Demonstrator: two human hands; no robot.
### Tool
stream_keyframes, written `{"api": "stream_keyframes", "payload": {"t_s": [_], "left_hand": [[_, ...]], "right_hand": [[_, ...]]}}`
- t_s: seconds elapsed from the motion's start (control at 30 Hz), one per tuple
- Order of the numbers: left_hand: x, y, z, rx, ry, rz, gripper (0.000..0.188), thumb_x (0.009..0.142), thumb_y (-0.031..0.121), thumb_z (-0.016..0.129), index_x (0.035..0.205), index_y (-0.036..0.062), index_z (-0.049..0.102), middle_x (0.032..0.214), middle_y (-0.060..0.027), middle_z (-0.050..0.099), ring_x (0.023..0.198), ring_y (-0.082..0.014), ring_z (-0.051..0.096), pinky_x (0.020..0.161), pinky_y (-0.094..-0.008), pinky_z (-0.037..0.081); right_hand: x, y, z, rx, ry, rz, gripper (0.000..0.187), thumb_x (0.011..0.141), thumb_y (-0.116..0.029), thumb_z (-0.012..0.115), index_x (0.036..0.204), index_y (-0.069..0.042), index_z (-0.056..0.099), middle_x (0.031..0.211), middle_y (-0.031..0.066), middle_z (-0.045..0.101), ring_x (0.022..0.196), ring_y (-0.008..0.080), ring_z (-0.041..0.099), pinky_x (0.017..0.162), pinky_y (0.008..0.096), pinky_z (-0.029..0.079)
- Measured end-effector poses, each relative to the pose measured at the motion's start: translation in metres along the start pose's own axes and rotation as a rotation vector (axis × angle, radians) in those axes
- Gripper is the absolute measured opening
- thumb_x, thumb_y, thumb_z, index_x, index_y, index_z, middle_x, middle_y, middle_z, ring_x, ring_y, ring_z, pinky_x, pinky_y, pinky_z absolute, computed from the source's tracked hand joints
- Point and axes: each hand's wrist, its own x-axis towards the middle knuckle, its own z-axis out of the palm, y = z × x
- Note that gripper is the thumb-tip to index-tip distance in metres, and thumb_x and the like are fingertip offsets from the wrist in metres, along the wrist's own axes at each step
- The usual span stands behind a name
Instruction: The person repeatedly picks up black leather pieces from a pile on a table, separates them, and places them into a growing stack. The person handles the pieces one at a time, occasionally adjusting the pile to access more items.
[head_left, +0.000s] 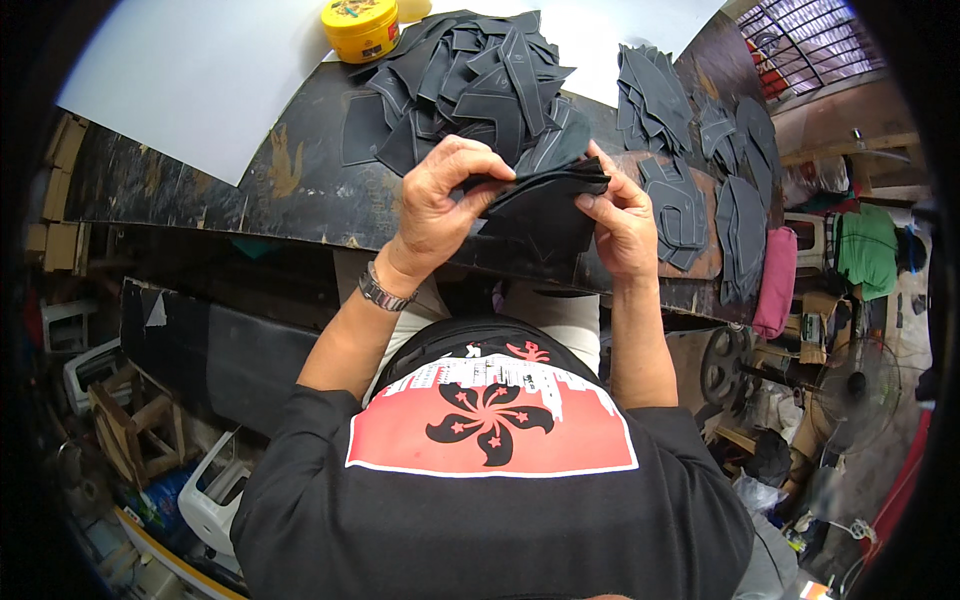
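Note:
Between my two hands, in front of the table's near edge, is a small stack of black cut fabric or leather pieces (540, 222). My left hand (448, 192), with a metal watch on its wrist, pinches the left end between thumb and fingers. At the right end my right hand (622, 218) is closed with its thumb against the edges, which fan slightly apart. Just beyond my hands lies a large heap of dark cut pieces (470, 85) with light outlines drawn on them. How many layers I hold is hard to make out.
The worn black table (230, 215) carries white sheets (210, 80) and a yellow tub (360, 28) at the back. Stacks of cut pieces (675, 215) lie to the right. A pink roll (776, 282) is at the right end; a fan (856, 388) stands beyond it.

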Motion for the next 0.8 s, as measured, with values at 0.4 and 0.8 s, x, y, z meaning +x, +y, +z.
{"api": "stream_keyframes", "payload": {"t_s": [0.4, 0.8], "left_hand": [[-0.005, 0.008, 0.013, -0.22, -0.221, -0.192, 0.025, 0.084, -0.016, 0.067, 0.105, -0.0018, 0.067, 0.102, -0.0073, 0.063, 0.086, -0.0144, 0.07, 0.076, -0.0241, 0.057], [-0.004, -0.016, -0.033, 0.227, -0.067, -0.147, 0.015, 0.087, -0.007, 0.07, 0.1, 0.0005, 0.071, 0.099, -0.0065, 0.068, 0.09, -0.0144, 0.066, 0.082, -0.0267, 0.055]], "right_hand": [[0.0, -0.067, -0.038, -0.027, 0.203, -0.304, 0.026, 0.08, 0.008, 0.074, 0.105, -0.001, 0.07, 0.099, 0.0054, 0.073, 0.089, 0.0139, 0.069, 0.087, 0.0278, 0.055], [-0.052, -0.206, -0.273, -0.976, 0.647, -0.05, 0.046, 0.085, -0.011, 0.079, 0.128, -0.001, 0.066, 0.116, 0.0096, 0.071, 0.104, 0.019, 0.068, 0.093, 0.0318, 0.053]]}}
